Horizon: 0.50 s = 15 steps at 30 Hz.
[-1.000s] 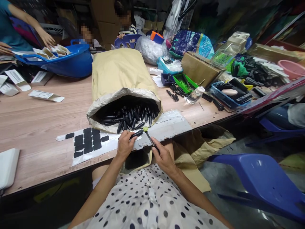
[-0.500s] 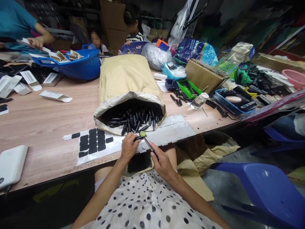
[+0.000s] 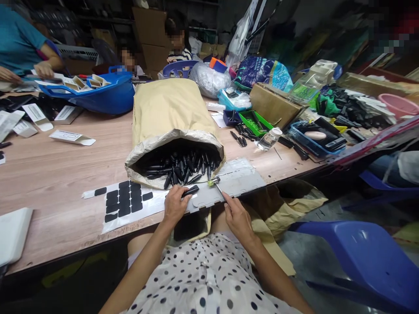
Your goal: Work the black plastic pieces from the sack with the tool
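Observation:
Near the table's front edge, my left hand (image 3: 174,204) is closed around a black pen-shaped part (image 3: 190,191), whose end points right. My right hand (image 3: 236,213) grips the handle of a small hammer (image 3: 214,181) with a yellow-green face, its head resting on or just above the grey board (image 3: 235,179). Just beyond both hands lies a tan paper sack (image 3: 173,104) on its side, its mouth towards me. Many similar black parts (image 3: 186,168) spill inside that mouth.
Black stickers (image 3: 124,198) on a white sheet lie left of my hands. A blue basin (image 3: 108,96) with white boxes stands farther back, near a co-worker's hand (image 3: 44,69). Rightwards are a clear bottle (image 3: 269,139), a green tray (image 3: 253,122) and a purple chair (image 3: 366,257).
The hammer head has moved right, off the black part in my left hand, and my right hand has shifted right with it. My left hand still holds the part.

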Each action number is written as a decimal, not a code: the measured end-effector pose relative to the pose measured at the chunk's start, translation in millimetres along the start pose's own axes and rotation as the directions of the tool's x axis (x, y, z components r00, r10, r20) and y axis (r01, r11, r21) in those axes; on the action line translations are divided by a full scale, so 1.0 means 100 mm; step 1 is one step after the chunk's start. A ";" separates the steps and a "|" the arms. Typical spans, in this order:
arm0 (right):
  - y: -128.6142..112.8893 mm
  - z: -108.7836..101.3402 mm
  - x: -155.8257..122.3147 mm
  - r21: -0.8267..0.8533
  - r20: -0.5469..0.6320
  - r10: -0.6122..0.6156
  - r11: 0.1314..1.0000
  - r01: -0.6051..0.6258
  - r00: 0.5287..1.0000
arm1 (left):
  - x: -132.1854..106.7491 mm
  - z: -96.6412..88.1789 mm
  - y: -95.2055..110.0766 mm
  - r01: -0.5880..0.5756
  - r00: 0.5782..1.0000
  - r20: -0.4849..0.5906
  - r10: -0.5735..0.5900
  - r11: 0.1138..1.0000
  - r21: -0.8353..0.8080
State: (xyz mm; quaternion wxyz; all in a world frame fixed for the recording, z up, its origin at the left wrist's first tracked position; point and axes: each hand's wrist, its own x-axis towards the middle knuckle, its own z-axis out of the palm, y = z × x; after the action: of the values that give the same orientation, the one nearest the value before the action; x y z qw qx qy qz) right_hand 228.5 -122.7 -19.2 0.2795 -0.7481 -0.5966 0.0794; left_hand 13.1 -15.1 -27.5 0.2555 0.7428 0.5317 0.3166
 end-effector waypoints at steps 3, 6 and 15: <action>0.05 0.03 -0.02 -0.110 0.026 0.035 0.993 -0.032 0.999 | -0.02 -0.06 0.03 -0.063 0.998 -0.012 0.063 0.998 -0.025; 0.04 0.09 -0.03 -0.110 0.010 0.018 0.994 -0.017 1.000 | -0.16 -0.15 0.08 -0.229 0.973 -0.001 0.230 0.969 -0.091; 0.01 0.12 -0.03 -0.105 0.023 0.044 0.994 -0.041 0.999 | -0.83 -0.08 0.01 -0.198 0.917 0.379 0.128 0.968 0.153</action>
State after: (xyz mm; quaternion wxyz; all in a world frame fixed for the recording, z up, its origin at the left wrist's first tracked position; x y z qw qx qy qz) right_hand 223.3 -122.0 -30.5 0.2305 -0.7732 -0.5873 0.0635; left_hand -11.9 -93.9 -37.9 0.2516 0.8513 0.4382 0.1413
